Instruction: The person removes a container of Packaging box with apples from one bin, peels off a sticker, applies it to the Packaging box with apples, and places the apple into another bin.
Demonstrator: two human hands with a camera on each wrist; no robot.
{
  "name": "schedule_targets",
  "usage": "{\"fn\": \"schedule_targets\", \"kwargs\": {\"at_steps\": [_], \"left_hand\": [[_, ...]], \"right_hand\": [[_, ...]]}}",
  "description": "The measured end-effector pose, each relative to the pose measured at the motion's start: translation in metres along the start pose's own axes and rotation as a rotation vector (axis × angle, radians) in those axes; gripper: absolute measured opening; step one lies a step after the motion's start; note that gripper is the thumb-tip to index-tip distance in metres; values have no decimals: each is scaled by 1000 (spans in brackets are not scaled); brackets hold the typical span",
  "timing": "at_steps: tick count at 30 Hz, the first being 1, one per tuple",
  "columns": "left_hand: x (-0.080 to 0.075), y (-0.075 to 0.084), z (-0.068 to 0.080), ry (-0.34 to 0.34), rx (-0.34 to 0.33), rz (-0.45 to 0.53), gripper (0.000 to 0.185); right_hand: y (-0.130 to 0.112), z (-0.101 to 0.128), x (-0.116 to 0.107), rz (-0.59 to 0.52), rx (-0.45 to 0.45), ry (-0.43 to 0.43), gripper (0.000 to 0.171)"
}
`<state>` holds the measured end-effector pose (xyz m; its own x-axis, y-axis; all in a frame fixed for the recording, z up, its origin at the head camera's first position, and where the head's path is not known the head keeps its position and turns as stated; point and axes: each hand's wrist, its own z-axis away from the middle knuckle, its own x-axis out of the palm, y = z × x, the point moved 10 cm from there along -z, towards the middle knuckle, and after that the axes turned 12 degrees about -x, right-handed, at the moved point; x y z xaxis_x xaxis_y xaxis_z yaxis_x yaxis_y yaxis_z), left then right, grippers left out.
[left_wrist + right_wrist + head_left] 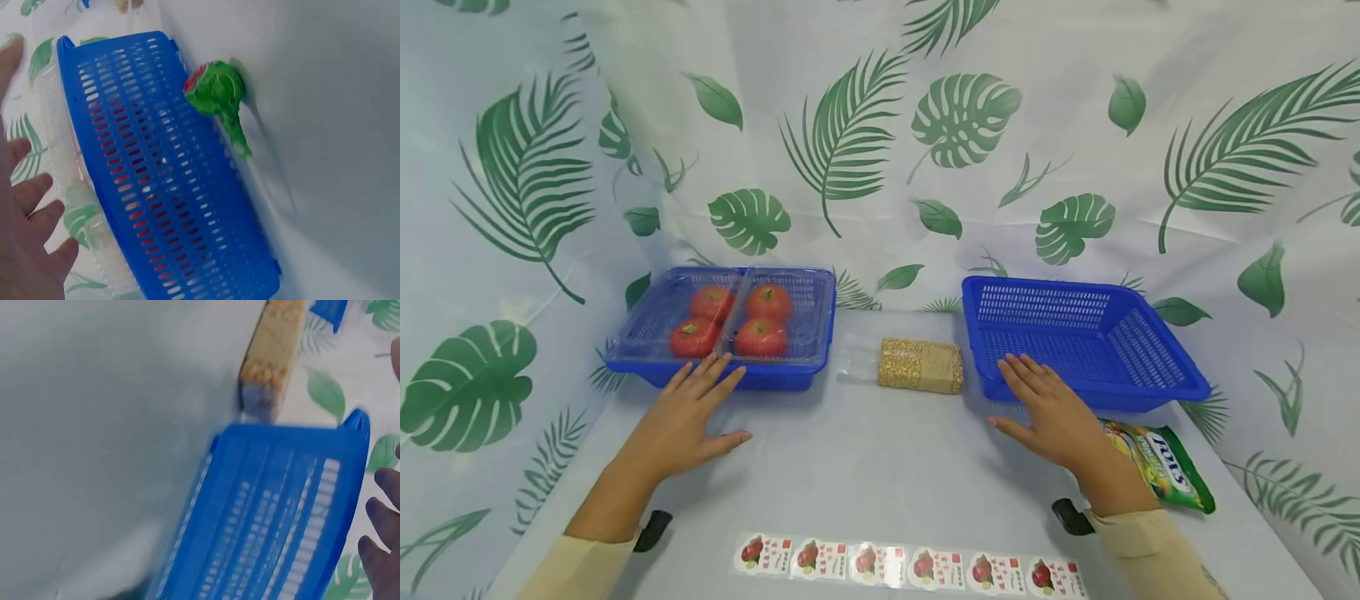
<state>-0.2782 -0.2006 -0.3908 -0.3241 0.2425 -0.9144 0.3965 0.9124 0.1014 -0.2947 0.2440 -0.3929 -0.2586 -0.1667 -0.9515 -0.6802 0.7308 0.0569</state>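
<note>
My left hand (pixel 681 425) is held with straight, spread fingers at the front edge of the left blue basket (pixel 782 379). A clear plastic fruit box (pixel 643 333) with several red apples (pixel 762 337) rests in that basket. Over the front rim of the right blue basket (pixel 1037 287), my right hand (pixel 1052 417) has its fingers straight and holds nothing. No items show inside this right basket. In the left wrist view, a lollipop (pixel 215 90) in a green wrapper lies beside the left basket, its white stick on the table.
Between the baskets lies a clear bag of yellow kernels (pixel 906 362) with a paper label. A green candy bag (pixel 1165 467) lies right of my right forearm. Along the table's near edge runs a strip of apple-printed stickers (pixel 872 565). A leaf-patterned curtain (pixel 865 233) stands behind.
</note>
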Motion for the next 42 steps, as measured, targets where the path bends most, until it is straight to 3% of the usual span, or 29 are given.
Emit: {"fn": "schedule_targets", "kwargs": {"at_steps": [7, 15, 20, 26, 31, 38, 42], "left_hand": [[-1, -2, -12, 79, -23, 55, 89], [1, -5, -12, 128, -76, 72, 91], [2, -16, -14, 133, -204, 54, 90], [6, -22, -24, 137, -326, 15, 86], [6, -22, -32, 161, -401, 86, 83], [11, -24, -41, 146, -545, 237, 90], [13, -27, -43, 156, -585, 234, 90]], "right_hand": [[-14, -39, 12, -87, -14, 59, 70], [-42, -81, 28, -118, -57, 91, 57], [-60, -105, 38, -182, -67, 60, 54], [-61, -132, 65, -321, 19, -31, 52], [-61, -153, 82, -455, 79, -92, 55], [-61, -181, 90, -516, 117, -135, 57], [-63, -198, 90, -563, 135, -144, 58]]}}
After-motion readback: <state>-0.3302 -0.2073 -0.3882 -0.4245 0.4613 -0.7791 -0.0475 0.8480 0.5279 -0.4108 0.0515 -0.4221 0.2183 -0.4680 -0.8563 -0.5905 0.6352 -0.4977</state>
